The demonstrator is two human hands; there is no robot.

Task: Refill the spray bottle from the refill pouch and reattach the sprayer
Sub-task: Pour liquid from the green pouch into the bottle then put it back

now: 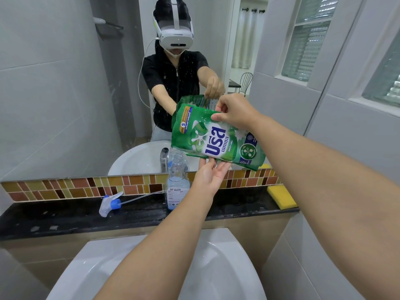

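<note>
I hold a green refill pouch (216,137) tilted over the open neck of a clear spray bottle (176,182) that stands on the black ledge (65,215). A little blue liquid lies at the bottle's bottom. My right hand (234,112) pinches the pouch's upper edge. My left hand (211,177) supports it from underneath with fingers spread. The pouch's lower left corner hangs just above the bottle mouth. The white and blue sprayer (110,204) lies on the ledge to the left, its tube pointing toward the bottle.
A yellow sponge (281,197) rests at the ledge's right end. A white sink basin (216,267) sits below my arms. A large mirror behind the ledge reflects a person and the faucet. A tiled strip (86,187) runs under it.
</note>
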